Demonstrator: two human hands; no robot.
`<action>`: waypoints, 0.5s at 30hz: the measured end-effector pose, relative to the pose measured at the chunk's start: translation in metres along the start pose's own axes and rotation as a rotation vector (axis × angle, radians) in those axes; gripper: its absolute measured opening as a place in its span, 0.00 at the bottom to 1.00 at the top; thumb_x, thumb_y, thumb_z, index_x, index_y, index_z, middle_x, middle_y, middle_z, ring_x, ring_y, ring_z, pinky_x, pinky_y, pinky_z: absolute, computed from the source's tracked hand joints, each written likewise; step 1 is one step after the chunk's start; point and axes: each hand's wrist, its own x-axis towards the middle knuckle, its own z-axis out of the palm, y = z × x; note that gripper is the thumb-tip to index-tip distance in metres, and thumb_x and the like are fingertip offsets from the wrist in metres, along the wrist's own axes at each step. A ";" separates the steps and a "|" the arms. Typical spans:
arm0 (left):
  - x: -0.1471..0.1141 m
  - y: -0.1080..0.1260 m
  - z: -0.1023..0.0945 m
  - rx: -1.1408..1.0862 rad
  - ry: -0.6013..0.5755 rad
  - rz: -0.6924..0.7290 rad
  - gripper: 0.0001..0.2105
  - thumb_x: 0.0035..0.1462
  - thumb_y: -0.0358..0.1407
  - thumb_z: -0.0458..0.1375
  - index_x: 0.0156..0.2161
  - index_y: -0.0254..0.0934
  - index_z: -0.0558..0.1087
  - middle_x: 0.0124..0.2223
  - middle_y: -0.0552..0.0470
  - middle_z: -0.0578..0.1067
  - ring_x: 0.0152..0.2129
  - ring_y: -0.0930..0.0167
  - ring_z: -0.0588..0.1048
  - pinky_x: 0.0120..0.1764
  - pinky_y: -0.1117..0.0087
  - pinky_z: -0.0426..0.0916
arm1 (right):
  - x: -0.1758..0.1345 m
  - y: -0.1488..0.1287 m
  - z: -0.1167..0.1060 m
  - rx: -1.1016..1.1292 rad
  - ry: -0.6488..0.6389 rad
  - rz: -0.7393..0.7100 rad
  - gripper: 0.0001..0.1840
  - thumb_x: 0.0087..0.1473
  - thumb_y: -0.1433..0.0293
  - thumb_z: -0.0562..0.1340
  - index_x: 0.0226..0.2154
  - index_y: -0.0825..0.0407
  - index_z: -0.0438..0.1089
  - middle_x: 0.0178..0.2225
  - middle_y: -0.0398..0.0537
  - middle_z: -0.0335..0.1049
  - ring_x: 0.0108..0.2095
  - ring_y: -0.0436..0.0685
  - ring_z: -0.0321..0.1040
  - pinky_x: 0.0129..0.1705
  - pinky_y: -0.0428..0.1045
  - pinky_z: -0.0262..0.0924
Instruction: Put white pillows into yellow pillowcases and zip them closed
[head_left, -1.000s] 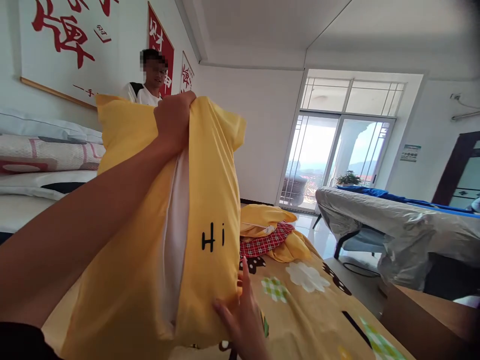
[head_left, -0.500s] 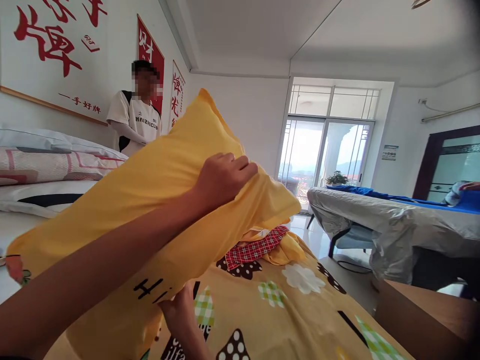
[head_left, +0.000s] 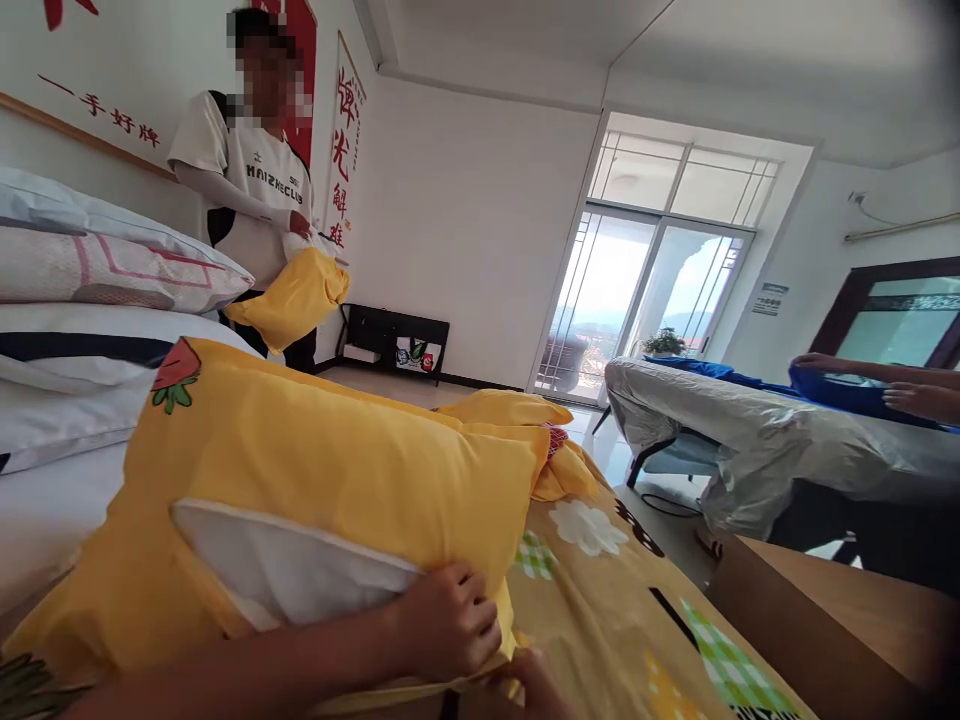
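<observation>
A yellow pillowcase (head_left: 337,430) with a printed strawberry lies before me, plump with a white pillow (head_left: 292,570) that shows through its long side opening. My left hand (head_left: 454,620) is closed on the cloth at the right end of that opening, its forearm crossing the near side. Low at the frame's bottom edge, my right hand (head_left: 534,685) is partly cut off and pinches the lower corner of the pillowcase. Beneath it spreads a tan patterned sheet (head_left: 600,600).
White and checked pillows (head_left: 105,270) are stacked at left. Behind them a person (head_left: 255,190) holds a yellow cloth bundle (head_left: 296,295). A cardboard box (head_left: 817,620) stands at right. Beyond it, another person's hands (head_left: 926,400) hold blue cloth over a plastic-covered table (head_left: 675,400).
The pillowcase has come down from its raised, tilted position and turned, so the opening with white pillow now faces me. Both hands moved lower and right. The person opposite now holds yellow cloth.
</observation>
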 end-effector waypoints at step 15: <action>-0.036 -0.112 -0.029 -0.103 -0.186 -0.220 0.13 0.59 0.36 0.57 0.49 0.37 0.69 0.37 0.50 0.72 0.35 0.69 0.69 0.40 0.66 0.61 | 0.056 -0.025 0.036 0.422 0.190 0.067 0.22 0.54 0.50 0.52 0.34 0.48 0.72 0.33 0.52 0.76 0.36 0.63 0.72 0.39 0.55 0.68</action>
